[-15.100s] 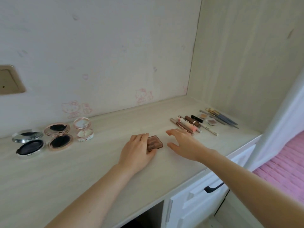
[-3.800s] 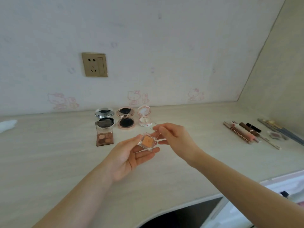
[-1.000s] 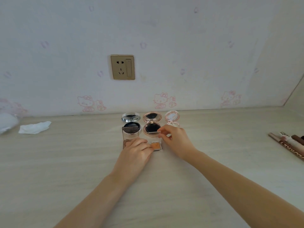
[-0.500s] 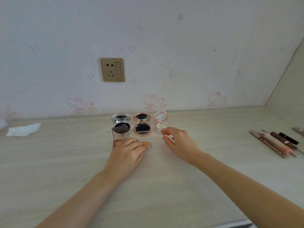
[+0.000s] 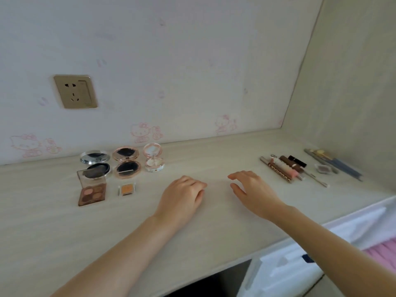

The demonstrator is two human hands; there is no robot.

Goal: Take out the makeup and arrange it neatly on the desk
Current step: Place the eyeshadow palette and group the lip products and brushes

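Both hands are over the middle of the desk [image 5: 214, 236] and neither one holds anything; the left hand [image 5: 182, 197] lies palm down with its fingers loosely curled, the right hand [image 5: 250, 190] is just beside it, fingers relaxed and spread a little, a bare strip of desk between the two; off to the left sits the opened makeup in two rows; at the back, near the wall, a silver compact [image 5: 95, 162], a rose-gold compact [image 5: 126, 162] and a small pink compact [image 5: 153, 158] stand side by side, lids up; in front of them an eyeshadow palette [image 5: 92, 190] with four brown and pink pans, its clear lid raised, and just to its right a small orange eyeshadow pan [image 5: 126, 189]; well apart on the right lie the lip glosses and pencils [image 5: 282, 167] in a tight slanted bunch, a small square eyeshadow [image 5: 323, 168] beside them, and the brushes [image 5: 334, 163] nearest the side panel; a wall socket [image 5: 75, 91] sits above the compacts.
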